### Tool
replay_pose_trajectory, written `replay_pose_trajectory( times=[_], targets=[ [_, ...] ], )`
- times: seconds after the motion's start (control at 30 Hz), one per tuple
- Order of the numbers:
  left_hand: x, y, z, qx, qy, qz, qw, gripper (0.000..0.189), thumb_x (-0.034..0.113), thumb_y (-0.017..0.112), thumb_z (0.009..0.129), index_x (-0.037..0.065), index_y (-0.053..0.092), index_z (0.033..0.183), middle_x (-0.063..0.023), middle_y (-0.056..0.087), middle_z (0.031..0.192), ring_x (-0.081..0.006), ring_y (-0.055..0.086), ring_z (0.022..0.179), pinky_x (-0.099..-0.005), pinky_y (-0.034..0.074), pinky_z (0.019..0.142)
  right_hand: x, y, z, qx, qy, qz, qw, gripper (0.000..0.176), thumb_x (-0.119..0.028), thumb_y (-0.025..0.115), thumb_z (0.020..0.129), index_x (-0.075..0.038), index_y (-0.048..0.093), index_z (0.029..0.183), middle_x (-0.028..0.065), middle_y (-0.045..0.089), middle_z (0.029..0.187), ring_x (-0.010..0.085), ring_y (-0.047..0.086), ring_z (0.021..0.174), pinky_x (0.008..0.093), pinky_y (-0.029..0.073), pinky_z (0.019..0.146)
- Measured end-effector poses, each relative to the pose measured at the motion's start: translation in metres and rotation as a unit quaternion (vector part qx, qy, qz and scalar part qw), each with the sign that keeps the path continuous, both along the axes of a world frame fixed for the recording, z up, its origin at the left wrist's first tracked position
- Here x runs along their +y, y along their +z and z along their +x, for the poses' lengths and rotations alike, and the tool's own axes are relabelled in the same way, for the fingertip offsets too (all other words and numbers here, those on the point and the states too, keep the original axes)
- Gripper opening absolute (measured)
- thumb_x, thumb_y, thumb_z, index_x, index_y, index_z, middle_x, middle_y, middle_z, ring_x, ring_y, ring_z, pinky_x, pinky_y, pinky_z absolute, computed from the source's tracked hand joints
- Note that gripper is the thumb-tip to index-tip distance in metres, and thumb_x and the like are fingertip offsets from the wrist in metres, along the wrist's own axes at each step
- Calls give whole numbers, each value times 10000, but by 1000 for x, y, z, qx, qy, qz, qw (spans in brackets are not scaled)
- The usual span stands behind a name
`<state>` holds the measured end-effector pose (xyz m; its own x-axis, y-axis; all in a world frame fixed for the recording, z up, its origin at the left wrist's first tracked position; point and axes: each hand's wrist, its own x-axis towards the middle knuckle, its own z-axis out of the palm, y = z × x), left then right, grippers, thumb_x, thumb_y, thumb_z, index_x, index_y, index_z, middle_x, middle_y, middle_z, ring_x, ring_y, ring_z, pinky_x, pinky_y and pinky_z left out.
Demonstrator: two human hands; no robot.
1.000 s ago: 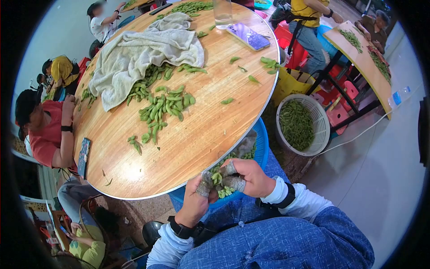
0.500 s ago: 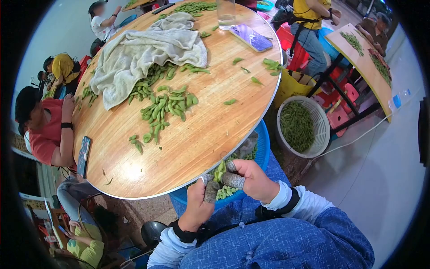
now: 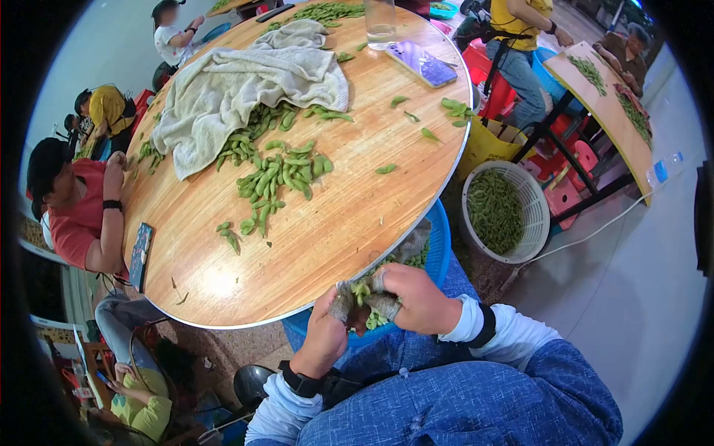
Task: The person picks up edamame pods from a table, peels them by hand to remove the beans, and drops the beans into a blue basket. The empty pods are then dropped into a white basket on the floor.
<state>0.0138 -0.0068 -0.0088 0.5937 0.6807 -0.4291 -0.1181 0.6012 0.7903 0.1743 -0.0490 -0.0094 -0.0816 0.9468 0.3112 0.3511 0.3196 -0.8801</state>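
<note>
- The room is a busy work hall with a pale floor. A big round wooden worktop (image 3: 320, 238) fills the middle of the view, and other people sit around it and at a second long worktop (image 3: 606, 100) far to the right.
- A person in a red shirt (image 3: 71, 223) leans on the left edge of the round worktop, with a dark phone (image 3: 140, 256) lying just beside the arm.
- A crumpled grey-white towel (image 3: 245, 89) lies on the far half of the worktop and covers part of a heap of edamame pods (image 3: 279, 178). Some single pods are scattered to the right of the heap.
- A white plastic basket (image 3: 545, 223), full of green pods, stands on the floor to the right of the worktop.
- A blue basin (image 3: 440, 256) sits under the near edge of the worktop, on the person's lap, with shelled green beans inside.
- A purple phone (image 3: 422, 63) and a clear glass (image 3: 381, 22) rest at the far right edge of the worktop.
- The left hand (image 3: 323, 334) and the right hand (image 3: 420, 301) meet above the blue basin. Their fingertips wear grey cloth covers.
- Both grips are closed on one edamame pod (image 3: 362, 291), which is pinched between the two hands, just over the basin and close to the worktop edge.
</note>
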Motion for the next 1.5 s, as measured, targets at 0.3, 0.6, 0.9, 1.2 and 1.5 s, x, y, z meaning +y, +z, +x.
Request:
replay_pose_trajectory(
  times=[0.3, 0.6, 0.9, 1.2, 1.5],
  targets=[
    [1, 0, -2, 72, -57, 146, 985, 133, 122, 480, 863, 49, 484, 974, -29, 534, 741, -88, 486, 595, -204, 390, 489, 1, 12, 3, 44, 17, -77, 996, 121, -2, 552, 711, 13, 552, 831, 169, 533, 751, 310, 535, 696, 345, 426, 628],
    [4, 1, -6, 61, -66, 129, 988, 163, 115, 483, 846, 52, 494, 996, -20, 549, 766, -76, 446, 562, -191, 357, 495, 1, 3, 3, 59, -3, -112, 992, 89, 9, 541, 678, 11, 527, 765, 172, 498, 676, 293, 511, 631, 347, 409, 580],
    [7, 6, -11, 175, -64, 302, 935, 237, 48, 609, 777, -6, 505, 983, -9, 563, 766, -60, 508, 667, -197, 415, 571, 1, 16, 3, -46, 25, -84, 995, 121, -21, 543, 603, 16, 474, 695, 183, 478, 676, 376, 485, 644, 399, 382, 550],
    [9, 8, -9, 84, -64, 184, 977, 152, -47, 507, 783, -13, 527, 930, -26, 565, 789, -73, 520, 713, -206, 427, 627, 2, 16, 7, -36, 62, -109, 991, 123, 8, 495, 562, 9, 470, 683, 170, 467, 658, 384, 481, 648, 413, 377, 542],
    [4, 13, -9, 75, 10, 161, 984, 200, -33, 566, 758, 19, 502, 941, -6, 532, 783, -79, 506, 723, -203, 421, 652, 0, 6, 2, 186, -23, -169, 968, 87, -59, 594, 753, 10, 585, 805, 80, 583, 666, 107, 505, 588, 283, 406, 531]
  ],
)
